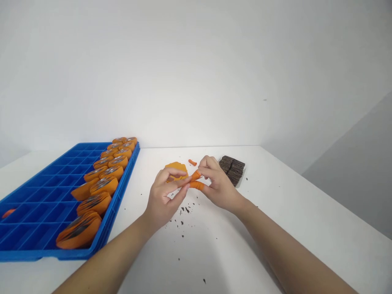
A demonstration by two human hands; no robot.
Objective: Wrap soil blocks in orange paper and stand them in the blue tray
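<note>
My left hand pinches with its thumb and fingertips at a small orange rubber finger cot. From the other side, the fingers of my right hand hold the same cot near its rim. Another orange cot covers the tip of my right thumb. Just behind my left fingers lies a yellow-orange stack of flat pieces, partly hidden by them. A further loose orange cot rests on the table beyond my hands.
At left stands a blue compartment tray, with folded orange packets along its right side and a small orange piece at far left. A block of dark brown strips lies on a white tray. Dark crumbs dot the white table.
</note>
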